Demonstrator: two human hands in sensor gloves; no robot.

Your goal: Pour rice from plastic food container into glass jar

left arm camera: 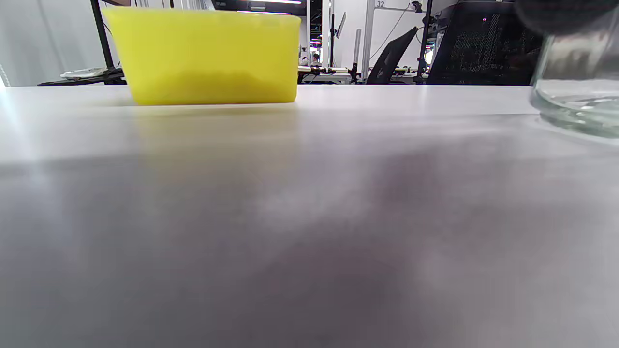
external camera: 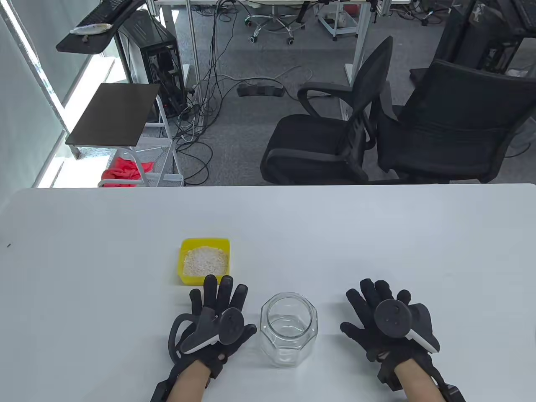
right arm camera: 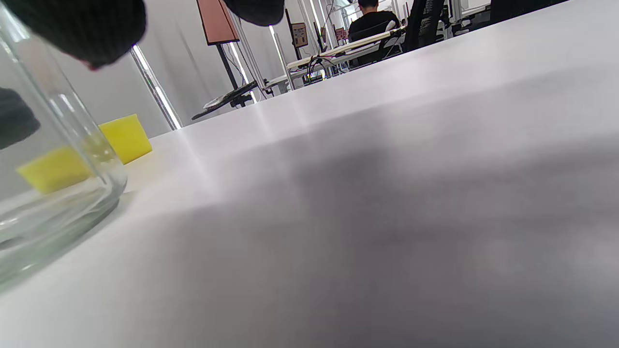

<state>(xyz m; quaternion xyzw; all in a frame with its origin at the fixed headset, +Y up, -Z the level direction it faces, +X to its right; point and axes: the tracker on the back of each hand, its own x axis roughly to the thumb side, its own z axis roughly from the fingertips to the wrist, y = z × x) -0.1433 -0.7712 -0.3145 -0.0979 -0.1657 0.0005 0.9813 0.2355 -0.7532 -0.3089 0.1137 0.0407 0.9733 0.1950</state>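
A yellow plastic container (external camera: pixel 186 272) holding white rice (external camera: pixel 206 260) stands on the white table (external camera: pixel 377 234). It also shows in the left wrist view (left arm camera: pixel 205 55) and the right wrist view (right arm camera: pixel 126 137). An empty clear glass jar (external camera: pixel 288 328) stands upright nearer the front edge, between the hands; it shows in the left wrist view (left arm camera: pixel 575 82) and the right wrist view (right arm camera: pixel 53 188). My left hand (external camera: pixel 217 312) lies flat with fingers spread, left of the jar and just in front of the container, holding nothing. My right hand (external camera: pixel 377 310) lies flat and spread, right of the jar, holding nothing.
Two black office chairs (external camera: pixel 335 138) stand beyond the table's far edge. A small side shelf (external camera: pixel 113 113) with a wire basket and red cloth (external camera: pixel 125 169) stands at the far left, off the table.
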